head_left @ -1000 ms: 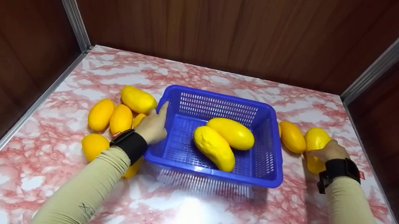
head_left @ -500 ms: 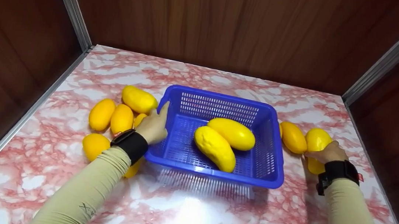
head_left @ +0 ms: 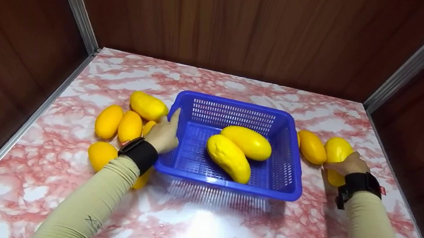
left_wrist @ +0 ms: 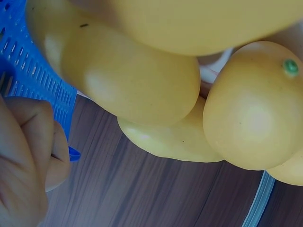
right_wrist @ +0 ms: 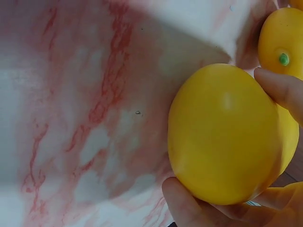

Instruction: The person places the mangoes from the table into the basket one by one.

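Note:
A blue slotted plastic basket (head_left: 213, 181) sits mid-table, with two large yellow mango-like fruits (head_left: 245, 142) lying side by side inside. My left hand (head_left: 163, 135) grips its left wall; in the left wrist view the fingers (left_wrist: 31, 142) curl over the rim. On the right, my right hand (head_left: 353, 164) holds a yellow mango (right_wrist: 222, 137) against the table, thumb on one side and fingers on the other. Another yellow mango (head_left: 338, 148) lies just beyond that hand, and an orange-yellow mango (head_left: 311, 146) lies between it and the basket.
Left of the basket several mangoes (head_left: 109, 121) lie in a loose cluster, some partly hidden by my left wrist. The marbled red-and-white table (head_left: 200, 228) is bounded by dark wood panels (head_left: 229, 26) at the back and both sides, with metal corner posts (head_left: 420, 50).
Both hands, the basket and the mangoes stay almost in place. Only a slight shift of the head view and a small settling of my right hand on its mango show.

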### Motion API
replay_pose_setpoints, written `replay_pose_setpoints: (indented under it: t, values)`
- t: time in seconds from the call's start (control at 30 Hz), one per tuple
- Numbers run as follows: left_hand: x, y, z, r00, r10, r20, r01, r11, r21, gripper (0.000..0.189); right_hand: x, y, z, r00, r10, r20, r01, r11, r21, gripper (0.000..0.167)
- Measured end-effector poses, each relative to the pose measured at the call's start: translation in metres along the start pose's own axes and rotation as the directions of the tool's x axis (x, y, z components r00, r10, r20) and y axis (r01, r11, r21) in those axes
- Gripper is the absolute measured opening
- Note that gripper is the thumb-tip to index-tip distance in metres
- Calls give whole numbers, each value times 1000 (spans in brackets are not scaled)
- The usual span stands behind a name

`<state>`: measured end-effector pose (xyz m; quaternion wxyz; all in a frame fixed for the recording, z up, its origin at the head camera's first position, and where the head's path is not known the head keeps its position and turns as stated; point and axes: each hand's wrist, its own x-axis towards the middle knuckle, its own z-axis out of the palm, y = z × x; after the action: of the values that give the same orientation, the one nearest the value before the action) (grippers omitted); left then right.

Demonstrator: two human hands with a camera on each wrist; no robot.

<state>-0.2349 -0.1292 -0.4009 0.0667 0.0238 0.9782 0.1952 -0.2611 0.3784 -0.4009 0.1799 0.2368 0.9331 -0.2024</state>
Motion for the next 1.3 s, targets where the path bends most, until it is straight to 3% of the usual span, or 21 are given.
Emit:
replay_pose_setpoints:
  t: [0.37, 0.8, 1.07, 1.3]
  values:
    - [0, -1, 1, 1000, 10, -5, -10, 999, -38, 86, -2, 2, 0, 999, -21, -39, 22, 999, 33, 110]
    - [-1, 0, 0, 1000, 9, -14, -9, 1000, -6, 85, -2, 1, -6, 998, -21, -54, 24, 999, 44, 118]
    - [-1, 0, 1, 1000, 5, -14, -5, 1000, -1, 85, -3, 0, -7, 997, -17, -76, 24, 995, 93, 110]
    - [0, -1, 1, 1000, 19, -17, -20, 1000, -19, 85, -2, 0, -8, 990, -69, -125, 80, 993, 85, 105]
